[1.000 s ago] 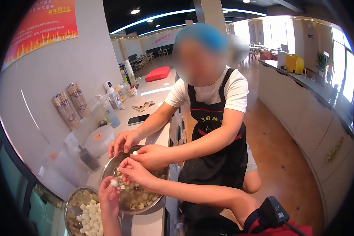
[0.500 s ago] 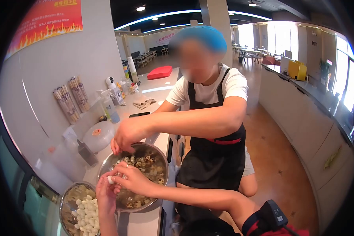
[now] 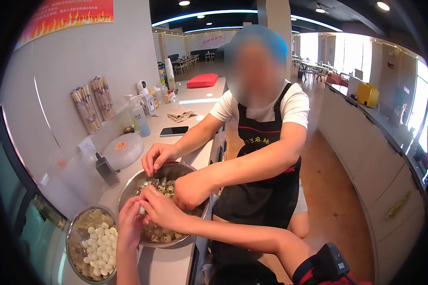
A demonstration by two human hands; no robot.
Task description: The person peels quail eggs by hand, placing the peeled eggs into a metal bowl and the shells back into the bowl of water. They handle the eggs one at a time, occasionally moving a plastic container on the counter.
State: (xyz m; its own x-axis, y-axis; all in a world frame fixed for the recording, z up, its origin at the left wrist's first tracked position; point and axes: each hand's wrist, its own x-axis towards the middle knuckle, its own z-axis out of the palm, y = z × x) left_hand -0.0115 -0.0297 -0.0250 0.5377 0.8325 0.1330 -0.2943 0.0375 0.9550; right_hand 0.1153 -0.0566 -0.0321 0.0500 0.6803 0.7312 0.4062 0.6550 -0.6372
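A small whitish egg (image 3: 141, 210) sits between the fingers of my left hand (image 3: 130, 222), over the near left rim of a steel bowl (image 3: 203, 209). My right hand (image 3: 162, 209), a ring on one finger, has its fingers closed against the same egg from the right. Speckled quail eggs (image 3: 164, 186) and shell pieces lie in the bowl. Left of my left hand stands a second metal bowl (image 3: 76, 223) with several peeled white eggs (image 3: 100, 251) in it.
Across the bowl a person in a blue cap and black apron (image 3: 257, 190) has one hand in it and one at its rim. Behind are a phone (image 3: 174, 131), a round plastic lid (image 3: 123, 151), pump bottles (image 3: 140, 121), a cloth (image 3: 181, 116) and a red box (image 3: 202, 80).
The co-worker's hands have moved apart, one now reaching into the bowl and one near its far rim. The view has shifted slightly. My hands stay together at the egg.
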